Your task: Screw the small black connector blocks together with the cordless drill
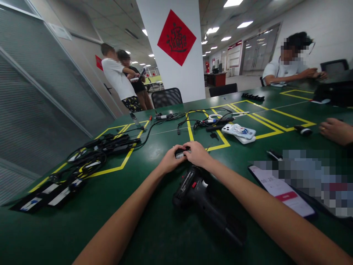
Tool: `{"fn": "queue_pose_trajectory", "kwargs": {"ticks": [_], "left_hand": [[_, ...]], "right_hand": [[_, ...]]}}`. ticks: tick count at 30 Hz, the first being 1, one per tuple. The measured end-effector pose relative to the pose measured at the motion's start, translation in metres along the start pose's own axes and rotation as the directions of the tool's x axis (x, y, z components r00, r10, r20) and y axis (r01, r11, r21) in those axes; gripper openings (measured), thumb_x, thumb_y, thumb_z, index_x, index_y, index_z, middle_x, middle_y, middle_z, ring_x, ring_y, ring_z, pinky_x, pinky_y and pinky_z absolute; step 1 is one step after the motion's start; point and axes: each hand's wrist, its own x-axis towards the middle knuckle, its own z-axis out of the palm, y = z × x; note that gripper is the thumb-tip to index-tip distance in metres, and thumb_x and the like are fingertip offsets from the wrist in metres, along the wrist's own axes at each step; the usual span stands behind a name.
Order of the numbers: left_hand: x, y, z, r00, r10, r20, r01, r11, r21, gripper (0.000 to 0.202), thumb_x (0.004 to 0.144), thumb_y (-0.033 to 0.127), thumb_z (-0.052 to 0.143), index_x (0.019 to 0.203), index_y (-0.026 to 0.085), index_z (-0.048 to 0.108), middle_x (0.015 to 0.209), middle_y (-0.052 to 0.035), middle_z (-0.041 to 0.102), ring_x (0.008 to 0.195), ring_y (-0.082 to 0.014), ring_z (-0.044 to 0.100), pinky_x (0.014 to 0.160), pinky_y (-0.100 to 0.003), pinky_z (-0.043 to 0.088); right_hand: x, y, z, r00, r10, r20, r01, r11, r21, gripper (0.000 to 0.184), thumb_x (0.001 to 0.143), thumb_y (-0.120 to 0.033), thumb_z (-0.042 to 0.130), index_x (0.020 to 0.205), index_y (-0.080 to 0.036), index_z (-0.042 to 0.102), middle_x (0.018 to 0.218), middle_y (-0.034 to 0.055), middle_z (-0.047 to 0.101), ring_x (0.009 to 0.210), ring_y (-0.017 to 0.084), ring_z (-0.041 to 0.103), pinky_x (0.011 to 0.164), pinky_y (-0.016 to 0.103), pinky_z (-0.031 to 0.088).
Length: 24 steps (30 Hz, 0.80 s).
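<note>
Both hands meet: left hand (170,160) and right hand (196,153) pinch a small dark piece with a pale face (180,155) between their fingertips; its long axis cannot be told. Just on the near side of the hands, between the forearms: pistol-grip power tool (205,204), untouched, barrel end toward the hands, handle slanting back rightward, nearer the right forearm. Beyond, rightward: light-blue phone case (242,130).

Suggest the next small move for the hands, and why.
I'd probably ease the right hand back slightly while the left hand holds the small piece: fingers of both hands crowd around it, so only part of its dark and pale surface shows. The black power tool lies nearby with neither hand gripping it, so it can likely wait.
</note>
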Motion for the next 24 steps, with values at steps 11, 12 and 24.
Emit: {"fn": "queue_pose_trajectory", "kwargs": {"ticks": [11,12,24], "left_hand": [[-0.01,0.003,-0.002,0.991,0.132,0.038,-0.132,0.991,-0.009,0.03,0.077,0.029,0.057,0.104,0.019,0.055,0.107,-0.0077,0.057,0.101,-0.0213,0.053,0.091,-0.035,0.041],[-0.01,0.004,-0.002,0.99,0.14,0.034,-0.14,0.99,0.001,0.029,0.077,0.029,0.056,0.104,0.019,0.056,0.106,-0.0076,0.057,0.1,-0.0212,0.053,0.091,-0.035,0.041],[-0.007,0.003,0.006,0.983,0.177,-0.053,-0.175,0.984,0.033,0.021,0.082,0.034,0.053,0.096,0.019,0.058,0.099,-0.0069,0.057,0.096,-0.0208,0.052,0.09,-0.035,0.04]], "right_hand": [[0.001,0.002,0.003,0.997,0.051,0.049,-0.052,0.999,0.008,0.025,0.089,-0.03,0.055,0.109,-0.015,0.058,0.11,0.0063,0.061,0.093,0.02,0.061,0.079,0.04,0.05],[0.001,0.001,0.003,0.997,0.057,0.045,-0.058,0.998,0.006,0.025,0.089,-0.03,0.055,0.109,-0.015,0.058,0.109,0.0062,0.061,0.093,0.02,0.061,0.079,0.04,0.05],[-0.007,-0.009,0.001,0.995,0.104,-0.012,-0.105,0.993,-0.057,0.024,0.089,-0.029,0.055,0.108,-0.015,0.058,0.108,0.0059,0.061,0.092,0.019,0.061,0.079,0.04,0.05]]}}
